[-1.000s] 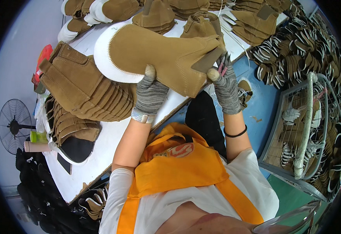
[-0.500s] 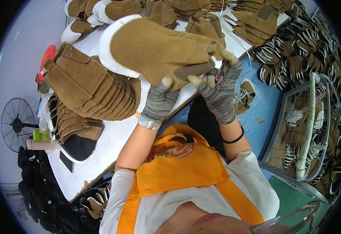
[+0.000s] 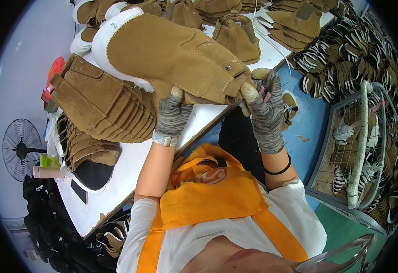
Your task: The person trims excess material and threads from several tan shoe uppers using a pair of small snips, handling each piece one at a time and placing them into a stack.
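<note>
Both my hands hold a brown suede boot upper with a white edging at its toe, raised above the white table. My left hand, in a grey knit glove with bare-looking pale fingertips, grips its lower edge near the middle; most of its fingers are hidden beneath. My right hand, gloved alike, pinches the boot upper's right end between thumb and fingers. Something small and pink shows at the right hand's fingers; I cannot make out what it is. Close to my left hand lies a stack of brown boot uppers.
More brown uppers line the table's far side. At right stands a wire cart of shoe pieces, beside a large heap of uppers. A fan is at left; a dark phone-like slab lies on the table.
The boot upper has turned in my hands, now showing a side with a round metal snap. Its toe has swung up and left, and my left hand has shifted left.
</note>
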Demonstrator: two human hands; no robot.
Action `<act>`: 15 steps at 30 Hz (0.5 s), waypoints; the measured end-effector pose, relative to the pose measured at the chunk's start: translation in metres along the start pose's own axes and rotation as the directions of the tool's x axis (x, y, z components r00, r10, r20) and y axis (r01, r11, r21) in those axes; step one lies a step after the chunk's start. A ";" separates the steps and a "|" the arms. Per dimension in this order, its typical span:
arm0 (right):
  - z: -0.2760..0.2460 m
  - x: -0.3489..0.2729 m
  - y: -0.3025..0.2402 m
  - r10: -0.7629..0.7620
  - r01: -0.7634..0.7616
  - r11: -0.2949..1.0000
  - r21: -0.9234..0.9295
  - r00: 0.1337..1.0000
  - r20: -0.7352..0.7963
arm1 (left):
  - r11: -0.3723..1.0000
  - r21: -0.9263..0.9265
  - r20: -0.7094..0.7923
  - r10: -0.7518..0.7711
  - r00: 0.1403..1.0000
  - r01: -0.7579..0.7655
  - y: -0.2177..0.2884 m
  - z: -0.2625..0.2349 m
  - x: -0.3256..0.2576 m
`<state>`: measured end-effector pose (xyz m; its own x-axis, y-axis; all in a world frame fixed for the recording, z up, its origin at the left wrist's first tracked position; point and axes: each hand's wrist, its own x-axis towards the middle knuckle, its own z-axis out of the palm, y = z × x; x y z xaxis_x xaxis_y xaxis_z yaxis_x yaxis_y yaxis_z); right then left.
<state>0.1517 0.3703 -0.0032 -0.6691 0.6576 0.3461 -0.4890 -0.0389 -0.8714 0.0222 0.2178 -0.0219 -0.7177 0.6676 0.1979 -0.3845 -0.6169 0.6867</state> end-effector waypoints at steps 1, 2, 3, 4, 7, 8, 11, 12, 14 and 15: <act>-0.001 -0.001 0.000 0.006 -0.007 0.999 0.036 1.000 0.021 | 0.999 -0.047 0.029 -0.003 1.000 0.004 0.000 -0.002 0.001; -0.002 -0.001 0.001 0.013 -0.016 0.997 0.069 0.999 0.042 | 0.995 -0.097 0.058 -0.004 0.998 0.009 -0.001 -0.006 0.002; -0.003 -0.004 -0.001 0.029 -0.039 0.990 0.135 0.997 0.076 | 0.989 -0.146 0.086 -0.003 0.996 0.016 -0.001 -0.009 0.004; -0.002 -0.006 -0.004 0.042 -0.064 0.978 0.200 0.993 0.111 | 0.968 -0.248 0.054 -0.030 0.998 0.042 0.000 -0.010 0.006; 0.003 -0.011 -0.009 0.078 -0.102 0.978 0.184 0.988 0.134 | 0.894 -0.440 -0.039 -0.114 0.993 0.085 0.000 -0.008 0.007; 0.003 -0.011 -0.010 0.072 -0.095 0.978 0.187 0.989 0.129 | 0.899 -0.429 -0.075 -0.134 0.988 0.089 0.003 0.001 0.007; 0.003 -0.011 -0.012 0.073 -0.098 0.976 0.196 0.989 0.132 | 0.885 -0.455 -0.090 -0.153 0.984 0.096 0.002 0.006 0.007; 0.003 -0.012 -0.014 0.087 -0.115 0.973 0.199 0.985 0.146 | 0.879 -0.466 -0.082 -0.158 0.984 0.102 0.002 0.001 0.007; 0.003 -0.012 -0.014 0.078 -0.107 0.978 0.179 0.984 0.159 | 0.872 -0.477 -0.027 -0.135 0.991 0.106 0.000 -0.012 0.007; 0.004 -0.013 -0.013 0.056 -0.081 0.984 0.156 0.986 0.158 | 0.872 -0.478 0.020 -0.106 0.994 0.102 -0.001 -0.018 0.008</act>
<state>0.1641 0.3592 0.0054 -0.7755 0.5269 0.3478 -0.5149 -0.2091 -0.8314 0.0063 0.2159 -0.0335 -0.6614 0.7373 0.1380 -0.6864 -0.6691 0.2849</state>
